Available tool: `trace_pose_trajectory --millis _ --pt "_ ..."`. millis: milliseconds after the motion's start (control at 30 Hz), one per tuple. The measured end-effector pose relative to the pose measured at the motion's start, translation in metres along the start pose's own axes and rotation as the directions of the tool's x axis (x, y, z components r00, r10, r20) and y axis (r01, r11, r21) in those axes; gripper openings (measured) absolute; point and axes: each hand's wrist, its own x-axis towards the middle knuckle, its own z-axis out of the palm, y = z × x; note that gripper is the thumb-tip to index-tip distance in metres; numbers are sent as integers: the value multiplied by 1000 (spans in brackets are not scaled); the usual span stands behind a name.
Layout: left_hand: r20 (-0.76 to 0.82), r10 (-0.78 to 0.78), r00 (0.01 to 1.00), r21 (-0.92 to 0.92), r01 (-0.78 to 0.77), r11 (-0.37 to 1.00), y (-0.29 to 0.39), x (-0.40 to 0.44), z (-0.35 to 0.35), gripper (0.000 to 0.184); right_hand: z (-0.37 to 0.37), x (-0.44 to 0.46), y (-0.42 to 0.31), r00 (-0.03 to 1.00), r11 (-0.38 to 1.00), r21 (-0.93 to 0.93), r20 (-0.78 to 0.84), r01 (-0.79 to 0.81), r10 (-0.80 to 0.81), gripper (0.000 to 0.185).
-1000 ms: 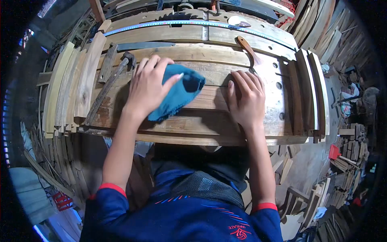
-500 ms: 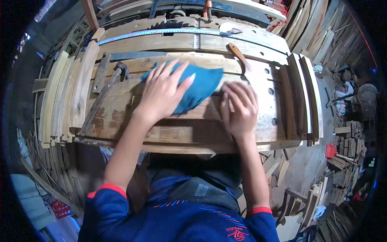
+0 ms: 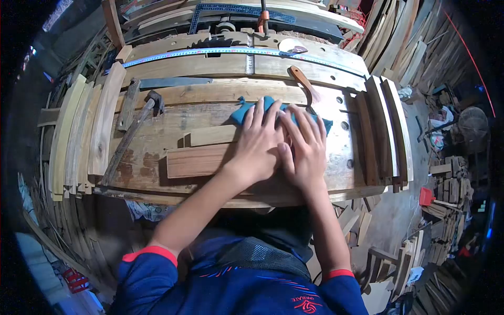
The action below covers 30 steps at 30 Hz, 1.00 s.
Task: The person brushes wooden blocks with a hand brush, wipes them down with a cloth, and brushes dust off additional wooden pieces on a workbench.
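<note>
Both of my hands lie on a crumpled teal cloth [image 3: 242, 112] at the middle of the workbench. My left hand [image 3: 260, 139] rests on it with fingers stretched forward. Right beside it, my right hand [image 3: 304, 149] also lies on the cloth, its fingers extended and its thumb toward the left hand. The hands hide most of the cloth. A reddish-brown wooden block [image 3: 194, 160] runs toward my left wrist, which covers its right end. Behind that block lies a paler wooden piece [image 3: 212, 135].
A hammer [image 3: 131, 134] lies at the left of the workbench [image 3: 178, 116]. Behind are a metal strip [image 3: 176, 82], a tape measure [image 3: 210, 51] and a wooden-handled brush [image 3: 301, 79]. Timber pieces [image 3: 107, 123] line the left side, and more boards [image 3: 386, 131] the right.
My left hand and the cloth have moved right, uncovering the wooden pieces. My right hand has come onto the cloth, beside the left. The view has shifted slightly.
</note>
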Motion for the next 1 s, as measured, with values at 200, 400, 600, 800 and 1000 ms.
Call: trace_pose_trajectory --millis 200,400,600,800,1000 --pt "65 -103 993 86 97 992 -27 -59 -48 109 -18 1 -2 980 999 -44 198 2 7 69" --pt "181 -122 976 -10 126 992 -35 -76 -59 124 -49 -33 21 963 982 -119 212 -146 169 67" --pt "112 -110 988 -43 115 992 -42 -72 -56 110 -22 -20 -23 986 989 -129 147 -66 85 69" --pt "98 -111 989 -90 120 989 -46 -80 -59 107 -37 -34 0 980 981 35 64 -192 190 53" --pt "125 -110 986 -115 124 986 -54 -79 -63 109 -98 -58 48 854 856 -93 72 -508 515 42"
